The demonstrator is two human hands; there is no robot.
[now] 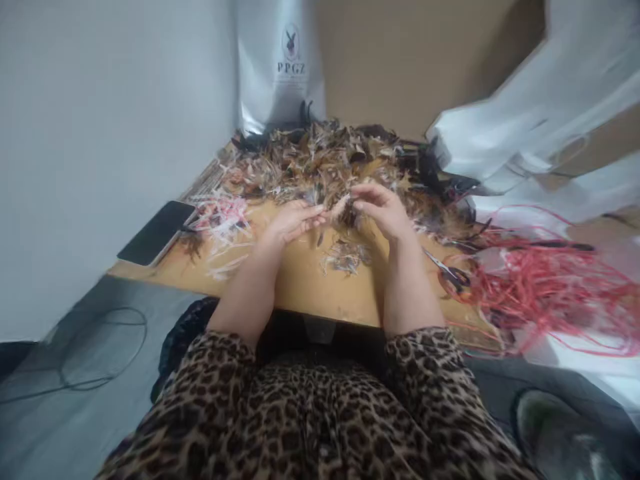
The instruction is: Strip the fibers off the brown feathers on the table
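Small brown feathery piece (345,212), blurred, is up between the two hands over the tan tabletop (320,290), darker tuft at its right end, paler part toward the left. Left hand (299,221) has thumb and fingers drawn together, pinching the pale end. Right hand (383,208) has thumb and forefinger curled close to each other at the tuft; cannot tell whether they actually close on it, too blurred. Just below the piece, nearer the person than the fingertips, small heap of grey-white scraps (347,257) on the tabletop. Right beyond both hands, wide messy pile of brown feathers (320,160), mixed tan, dark and whitish bits. Left of the left hand, pink and white strips (220,217), loose, some stray white ones trailing toward the person. Further left, dark-screened phone (156,233) lying flat at the table's edge. Right of the right forearm, scissors (453,273), dark handles, blades pointing toward the forearm. Past them, further right, big tangle of red strands (550,287). Far side, behind the pile, silver bag (283,80) standing upright, rabbit-head logo, letters PPGZ. White plastic sheeting or bags (500,140) beyond the right hand, off to the right, exact type unclear. Both forearms come out of leopard-print sleeves (430,353). Thin dark cable (105,380) looped on the floor, left of and below the left hand.
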